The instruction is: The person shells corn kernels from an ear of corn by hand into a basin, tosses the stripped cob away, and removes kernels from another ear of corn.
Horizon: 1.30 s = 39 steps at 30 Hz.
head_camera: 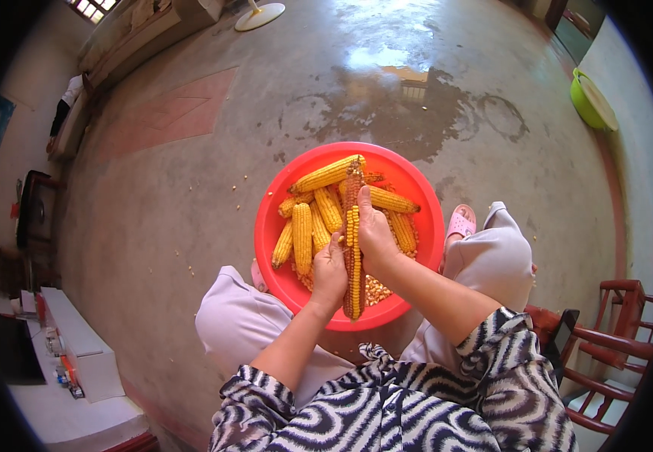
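Note:
Both hands grip one long, partly shelled corn cob, held upright in the view over a red plastic basin. My left hand holds its left side, thumb against the kernels. From the right, my right hand wraps the cob with its thumb pointing up along it. A strip of yellow kernels still covers part of the cob; the rest is bare and reddish brown. Several whole yellow corn ears lie in the basin, above loose kernels.
The basin stands between my knees on a concrete floor with scattered kernels and a wet patch. Wooden chairs are at right, a green basin leans by the wall, and a white cabinet is at left.

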Motion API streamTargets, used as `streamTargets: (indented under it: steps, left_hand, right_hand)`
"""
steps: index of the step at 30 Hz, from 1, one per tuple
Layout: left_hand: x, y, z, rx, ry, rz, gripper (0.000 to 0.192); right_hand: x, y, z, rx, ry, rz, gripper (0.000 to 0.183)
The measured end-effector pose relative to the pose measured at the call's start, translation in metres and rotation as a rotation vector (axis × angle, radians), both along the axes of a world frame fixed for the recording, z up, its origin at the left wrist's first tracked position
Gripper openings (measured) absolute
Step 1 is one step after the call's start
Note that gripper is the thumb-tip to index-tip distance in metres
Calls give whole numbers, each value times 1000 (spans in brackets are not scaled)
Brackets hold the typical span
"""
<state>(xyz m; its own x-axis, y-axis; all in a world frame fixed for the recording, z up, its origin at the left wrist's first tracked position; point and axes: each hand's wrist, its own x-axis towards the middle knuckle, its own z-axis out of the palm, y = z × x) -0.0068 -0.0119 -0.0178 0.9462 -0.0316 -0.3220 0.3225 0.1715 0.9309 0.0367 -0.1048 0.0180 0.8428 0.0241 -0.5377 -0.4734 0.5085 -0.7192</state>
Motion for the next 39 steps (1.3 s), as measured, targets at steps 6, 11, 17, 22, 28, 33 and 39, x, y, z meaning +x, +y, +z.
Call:
streamTargets:
  steps: [6, 11, 17, 22, 28, 33, 39]
  left_hand:
    - [5, -4, 7, 118, -66, 108, 54]
    - [1, -8, 17, 252, -215, 51, 44]
    - [6, -4, 5, -17, 15, 149, 42]
    - [9, 2, -4, -237, 132, 163, 37]
    - [4, 8, -24, -75, 92, 228, 23]
    - [-2, 15, -16, 109, 245, 43, 30]
    - [-5, 8, -44, 244, 70, 190, 56]
  right_hand:
    - [-10, 6, -18, -149, -97, 20, 62]
    - [-19, 13, -22, -116, -137, 61, 61]
    - [-17, 16, -39, -297, -221, 19, 43]
    - [-17, 17, -30, -405, -427, 19, 57]
    - [2, -5, -12, 38, 6, 30, 57]
    - [9, -13, -15, 142, 64, 5, 60]
    - [10, -8, -9, 126, 64, 49, 56]
